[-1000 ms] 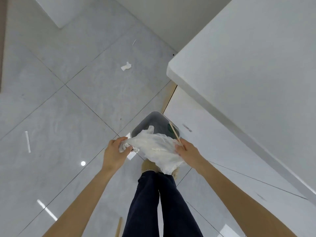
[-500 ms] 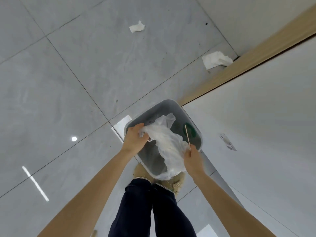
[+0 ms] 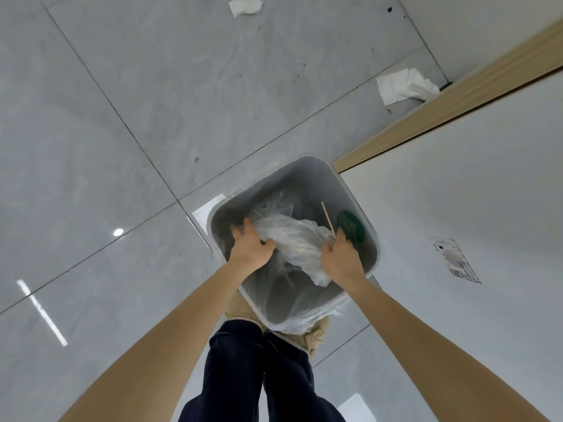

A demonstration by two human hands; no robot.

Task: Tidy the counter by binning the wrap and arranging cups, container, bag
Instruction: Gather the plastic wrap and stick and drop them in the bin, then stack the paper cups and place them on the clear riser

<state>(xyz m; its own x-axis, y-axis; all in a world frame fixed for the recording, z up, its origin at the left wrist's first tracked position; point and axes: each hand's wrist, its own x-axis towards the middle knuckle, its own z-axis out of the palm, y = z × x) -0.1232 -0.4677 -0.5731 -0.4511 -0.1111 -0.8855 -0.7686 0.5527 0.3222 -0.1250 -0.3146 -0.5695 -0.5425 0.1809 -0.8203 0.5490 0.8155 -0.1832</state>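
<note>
While half a second ago the wrap [image 3: 297,239] hung at rim height, it now sits lower, inside the mouth of the bin [image 3: 355,193], and both hands have dropped in with it. The view has also closed in; the bin fills more of the middle.

Bin edges: right rim runs just beside the white cabinet front [image 3: 457,208], far corner near the wooden trim strip [image 3: 441,117]. Near rim sits against the person's shoes [image 3: 316,336], loose liner plastic spilling over it there. Left side opens onto bare grey floor tile [image 3: 122,117], plenty of room. Two crumpled tissues on the floor, one [image 3: 402,86] by the trim, one [image 3: 245,6] at the top edge, both well apart from the bin.

Left hand [image 3: 251,246]: palm down, fingers curled over the wrap's left end, gripping it. Right hand [image 3: 342,258]: palm down, fingers closed on the wrap's right end, with a thin wooden stick [image 3: 327,219] poking up from the grip. Both forearms reach straight forward and down, converging over the bin. A green round item [image 3: 350,225] lies inside against the right wall, identity unclear.
</note>
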